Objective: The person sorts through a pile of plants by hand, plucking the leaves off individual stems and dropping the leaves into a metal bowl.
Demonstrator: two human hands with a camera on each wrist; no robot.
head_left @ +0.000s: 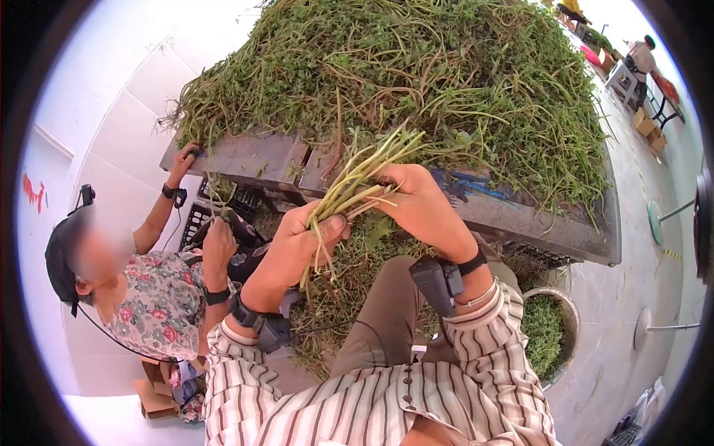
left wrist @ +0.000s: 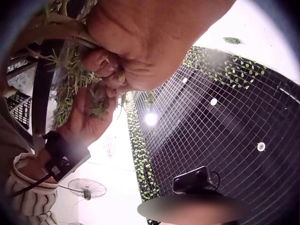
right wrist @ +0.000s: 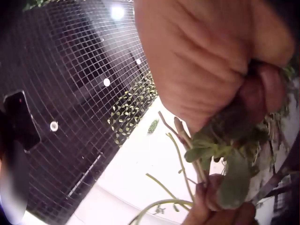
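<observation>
A bunch of long green plant stems (head_left: pixel 357 182) slants up between my two hands in the head view. My left hand (head_left: pixel 297 241) grips its lower part, thumb laid over the stems. On the other side my right hand (head_left: pixel 424 204) curls its fingers at the bunch, and stem ends stick out beside them. Close up in the right wrist view, green leaves (right wrist: pixel 234 178) hang under the right hand's curled fingers, with the left hand (right wrist: pixel 215 206) just below. The left wrist view has the right hand (left wrist: pixel 89 115) with small leaves at its fingers.
A big heap of leafy stems (head_left: pixel 401 74) covers the table (head_left: pixel 558 230) ahead. More greens (head_left: pixel 327 312) lie below, between table and legs. At right stands a round tub (head_left: pixel 569 312) of greens. Another person (head_left: pixel 156 297) sits close on the left, a hand at the table edge.
</observation>
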